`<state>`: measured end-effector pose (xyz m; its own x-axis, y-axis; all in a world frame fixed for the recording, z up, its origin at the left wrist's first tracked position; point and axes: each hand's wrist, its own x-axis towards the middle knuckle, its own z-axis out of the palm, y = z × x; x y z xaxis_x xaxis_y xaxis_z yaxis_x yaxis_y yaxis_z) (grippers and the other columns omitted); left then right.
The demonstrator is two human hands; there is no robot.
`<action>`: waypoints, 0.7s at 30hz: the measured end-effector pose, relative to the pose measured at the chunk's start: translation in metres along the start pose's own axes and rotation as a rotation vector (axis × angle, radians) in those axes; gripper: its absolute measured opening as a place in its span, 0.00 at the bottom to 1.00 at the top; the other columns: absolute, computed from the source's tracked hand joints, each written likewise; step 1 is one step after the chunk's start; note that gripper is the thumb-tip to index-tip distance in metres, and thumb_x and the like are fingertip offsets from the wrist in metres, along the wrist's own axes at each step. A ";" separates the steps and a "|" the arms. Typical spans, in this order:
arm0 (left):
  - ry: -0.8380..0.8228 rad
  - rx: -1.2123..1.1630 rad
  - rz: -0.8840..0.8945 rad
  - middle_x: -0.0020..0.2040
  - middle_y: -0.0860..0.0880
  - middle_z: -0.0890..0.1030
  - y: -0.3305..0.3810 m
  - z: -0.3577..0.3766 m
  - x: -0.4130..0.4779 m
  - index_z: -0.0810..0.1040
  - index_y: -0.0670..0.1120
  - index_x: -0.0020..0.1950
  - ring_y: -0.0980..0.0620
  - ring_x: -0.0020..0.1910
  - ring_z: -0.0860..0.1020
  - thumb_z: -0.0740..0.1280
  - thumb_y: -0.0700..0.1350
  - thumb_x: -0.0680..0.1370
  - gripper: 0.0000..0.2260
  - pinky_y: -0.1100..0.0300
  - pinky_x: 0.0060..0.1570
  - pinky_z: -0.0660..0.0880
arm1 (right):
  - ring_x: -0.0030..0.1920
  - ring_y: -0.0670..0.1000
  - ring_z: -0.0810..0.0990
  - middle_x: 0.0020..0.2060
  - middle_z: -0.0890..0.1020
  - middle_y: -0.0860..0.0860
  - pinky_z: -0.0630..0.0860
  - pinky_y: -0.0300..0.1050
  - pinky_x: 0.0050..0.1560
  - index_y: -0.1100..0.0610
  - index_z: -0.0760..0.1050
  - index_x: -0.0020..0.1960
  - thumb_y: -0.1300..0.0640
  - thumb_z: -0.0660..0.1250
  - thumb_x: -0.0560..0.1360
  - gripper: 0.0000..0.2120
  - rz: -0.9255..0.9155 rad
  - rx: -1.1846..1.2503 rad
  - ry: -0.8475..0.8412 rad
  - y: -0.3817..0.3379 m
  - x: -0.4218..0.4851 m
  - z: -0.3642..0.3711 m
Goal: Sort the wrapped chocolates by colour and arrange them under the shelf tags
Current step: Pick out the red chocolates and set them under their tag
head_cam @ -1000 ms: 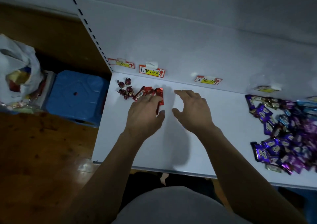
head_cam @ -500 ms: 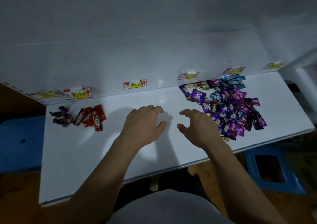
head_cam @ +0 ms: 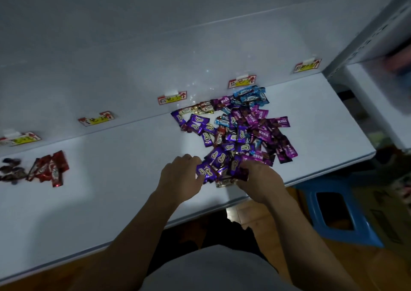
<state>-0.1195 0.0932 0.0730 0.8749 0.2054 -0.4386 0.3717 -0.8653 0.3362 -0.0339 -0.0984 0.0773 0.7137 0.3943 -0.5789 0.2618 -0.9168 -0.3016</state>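
Purple chocolates [head_cam: 216, 167] — gripped by curled left hand [head_cam: 180, 177] and right hand [head_cam: 260, 179].

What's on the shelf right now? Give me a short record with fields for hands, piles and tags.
mixed pile: unsorted purple, blue and gold wrappers, right part of the shelf
left hand: fingers curled on purple chocolates at the pile's near edge
right hand: fingers curled on the same purple chocolates
red chocolates: grouped at the shelf's left end
dark round chocolates: left of the red ones
shelf tags: five visible along the back wall, writing unreadable
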 end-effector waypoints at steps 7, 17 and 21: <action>-0.093 -0.061 0.022 0.75 0.49 0.62 0.034 0.049 0.034 0.67 0.51 0.72 0.47 0.70 0.63 0.65 0.52 0.77 0.24 0.50 0.63 0.70 | 0.58 0.56 0.77 0.58 0.78 0.54 0.76 0.50 0.55 0.52 0.73 0.64 0.49 0.68 0.73 0.21 -0.052 0.046 -0.072 0.043 0.018 0.000; 0.106 0.088 -0.041 0.71 0.42 0.68 0.025 0.084 0.071 0.71 0.52 0.69 0.39 0.69 0.65 0.68 0.51 0.72 0.25 0.41 0.59 0.71 | 0.60 0.54 0.75 0.63 0.74 0.52 0.75 0.46 0.54 0.54 0.74 0.66 0.57 0.64 0.77 0.17 -0.240 0.164 0.124 0.001 0.077 0.008; 0.191 0.029 -0.196 0.73 0.42 0.64 0.004 0.084 0.071 0.66 0.50 0.72 0.40 0.73 0.61 0.67 0.54 0.74 0.28 0.41 0.65 0.66 | 0.62 0.56 0.74 0.67 0.72 0.54 0.75 0.47 0.56 0.51 0.71 0.70 0.54 0.61 0.79 0.19 -0.254 0.106 0.181 -0.021 0.108 0.007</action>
<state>-0.0824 0.0655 -0.0267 0.8308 0.4501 -0.3274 0.5331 -0.8126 0.2355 0.0329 -0.0359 0.0155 0.7404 0.5833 -0.3340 0.3839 -0.7749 -0.5022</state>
